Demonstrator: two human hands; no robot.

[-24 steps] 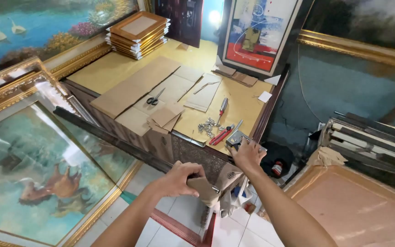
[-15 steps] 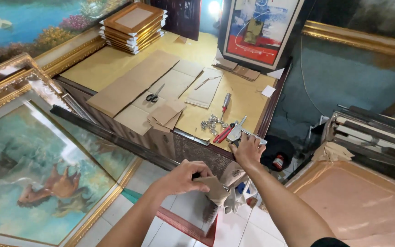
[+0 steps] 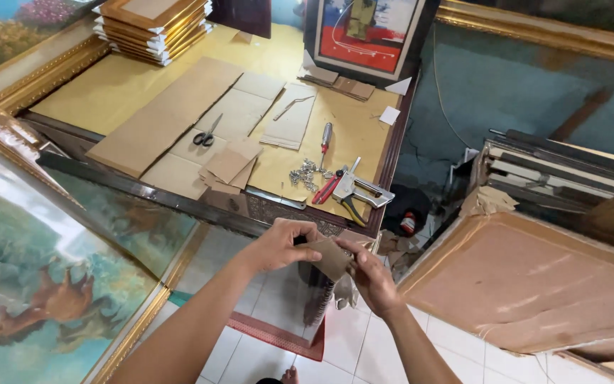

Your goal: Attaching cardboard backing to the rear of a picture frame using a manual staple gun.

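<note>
— What's in the hands?
— Left hand (image 3: 278, 245) and right hand (image 3: 371, 274) both pinch a small cardboard piece (image 3: 332, 257), just off the table's (image 3: 108, 92) near edge, below the staple gun (image 3: 357, 190).

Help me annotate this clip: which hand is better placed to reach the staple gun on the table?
Probably the right hand. It lies almost directly below the staple gun at the table's near edge, while the left hand sits farther left. Both hands hold the cardboard piece, so one must let go first.
</note>
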